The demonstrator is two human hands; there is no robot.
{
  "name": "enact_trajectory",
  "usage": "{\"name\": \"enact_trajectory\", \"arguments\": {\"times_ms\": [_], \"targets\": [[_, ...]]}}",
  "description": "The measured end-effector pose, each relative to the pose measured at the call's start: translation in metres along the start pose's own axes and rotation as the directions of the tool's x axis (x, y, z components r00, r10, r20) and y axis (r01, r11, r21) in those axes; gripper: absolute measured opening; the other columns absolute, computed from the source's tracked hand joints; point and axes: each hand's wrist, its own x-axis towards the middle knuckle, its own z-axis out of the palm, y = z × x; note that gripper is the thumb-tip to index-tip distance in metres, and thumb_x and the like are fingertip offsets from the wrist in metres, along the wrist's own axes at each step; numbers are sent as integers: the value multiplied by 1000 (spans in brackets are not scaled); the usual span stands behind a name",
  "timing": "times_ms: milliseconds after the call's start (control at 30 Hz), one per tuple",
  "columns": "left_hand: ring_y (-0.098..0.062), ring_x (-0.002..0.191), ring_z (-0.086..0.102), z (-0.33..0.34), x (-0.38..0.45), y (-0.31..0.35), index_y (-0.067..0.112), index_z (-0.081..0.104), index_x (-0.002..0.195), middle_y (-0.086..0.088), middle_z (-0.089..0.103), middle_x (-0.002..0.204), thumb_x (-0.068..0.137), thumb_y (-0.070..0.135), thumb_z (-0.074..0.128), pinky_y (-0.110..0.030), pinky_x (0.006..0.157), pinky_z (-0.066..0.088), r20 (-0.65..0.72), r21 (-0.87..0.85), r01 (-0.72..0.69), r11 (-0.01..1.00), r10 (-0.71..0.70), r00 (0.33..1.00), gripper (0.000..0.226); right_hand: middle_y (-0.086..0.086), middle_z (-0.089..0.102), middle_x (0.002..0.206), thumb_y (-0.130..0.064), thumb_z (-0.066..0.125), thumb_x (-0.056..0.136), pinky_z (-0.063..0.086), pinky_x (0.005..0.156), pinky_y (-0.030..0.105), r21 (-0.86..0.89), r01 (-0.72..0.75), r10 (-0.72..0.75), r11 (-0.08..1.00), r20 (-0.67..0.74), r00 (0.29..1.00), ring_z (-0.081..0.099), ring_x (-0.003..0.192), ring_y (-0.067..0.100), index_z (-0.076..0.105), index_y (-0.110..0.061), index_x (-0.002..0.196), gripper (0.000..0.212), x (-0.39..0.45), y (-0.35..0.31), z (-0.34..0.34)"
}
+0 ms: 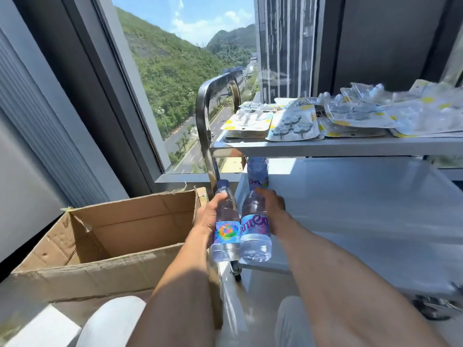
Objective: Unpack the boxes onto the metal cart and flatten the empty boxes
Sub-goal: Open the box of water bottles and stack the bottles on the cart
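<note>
Left hand (211, 216) is gripping a clear plastic water bottle with rainbow label (225, 229); right hand (271, 209) is gripping a pink-labelled clear bottle (255, 229), both nearing the steel cart's lower shelf (350, 209). At nine o'clock, the brown cardboard box (112, 236) is sitting open. Best standing them upright beside the bottle (258, 171) at twelve.

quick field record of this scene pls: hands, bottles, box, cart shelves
left hand: left hand grips the left bottle
right hand: right hand holds the right bottle
bottles held: side by side at the lower shelf edge
third bottle: standing bottle upright on the lower shelf
cardboard box: open, no contents visible, left of the metal cart
top shelf: covered with blister packs
</note>
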Motion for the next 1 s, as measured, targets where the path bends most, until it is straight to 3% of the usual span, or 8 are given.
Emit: {"name": "enact_trajectory", "arguments": {"times_ms": [133, 200, 333, 467, 533, 600, 800, 1000], "targets": [[-27, 83, 68, 39, 10, 9, -5, 62, 108, -15, 70, 99, 41, 51, 81, -38, 71, 56, -116, 175, -147, 973, 169, 979, 89, 17, 69, 95, -43, 64, 80, 53, 77, 39, -254, 154, -235, 955, -329, 914, 64, 85, 33, 63, -8, 73, 35, 12, -26, -23], [-24, 79, 61, 51, 17, 14, -4, 60, 105, -12, 65, 97, 54, 49, 83, -27, 57, 42, -143, 333, -202, 921, 261, 955, 76, 18, 68, 104, -46, 53, 89, 49, 81, 37, -406, 191, -372, 894, -432, 821, 63, 95, 35, 69, -4, 89, 44, 17, -36, -29], [-21, 72, 55, 76, 28, 18, 17, 62, 66, -7, 64, 74, 57, 33, 68, -25, 59, 42, -43, 360, -330, 873, 369, 929, 19, 19, 67, 109, -33, 50, 96, 45, 83, 36, -534, 317, -587, 784, -468, 661, 60, 103, 36, 65, -2, 105, 35, 24, -42, -41], [-25, 81, 58, 89, 46, 17, 11, 69, 92, -7, 65, 87, 86, 23, 61, -22, 61, 44, -81, 297, -244, 923, 279, 957, 16, 21, 67, 106, -27, 52, 95, 46, 83, 39, -550, 395, -670, 736, -509, 540, 61, 100, 37, 63, 0, 103, 31, 38, -48, -44], [-14, 76, 65, 94, 55, 14, 17, 69, 100, -5, 69, 97, 86, 30, 68, -22, 68, 48, -5, 227, -245, 943, 253, 967, 19, 21, 67, 107, -26, 54, 95, 45, 84, 38, -555, 435, -702, 709, -493, 514, 61, 101, 36, 64, 1, 106, 30, 46, -51, -44], [-5, 67, 66, 101, 65, 12, 19, 70, 95, -1, 70, 92, 77, 26, 78, -18, 63, 49, -36, 275, -370, 887, 394, 918, 20, 21, 67, 106, -23, 55, 95, 44, 85, 38, -587, 476, -751, 655, -438, 494, 61, 102, 36, 64, 2, 104, 28, 56, -52, -42], [-27, 87, 64, 111, 83, 1, 11, 70, 99, -3, 71, 94, 72, 29, 77, -40, 82, 53, -74, 391, -436, 811, 500, 863, 33, 15, 66, 116, -18, 50, 96, 44, 94, 36, -646, 571, -841, 507, -226, 491, 59, 110, 32, 62, -3, 113, 25, 80, -46, -28], [-16, 86, 55, 94, 91, 0, 19, 60, 119, 11, 56, 96, 76, 46, 75, -28, 79, 42, -3, 490, -452, 745, 520, 854, 52, 4, 64, 114, -36, 42, 94, 42, 92, 38, -712, 597, -870, 370, -40, 492, 54, 107, 28, 57, -17, 119, 35, 86, -30, -23]]}}
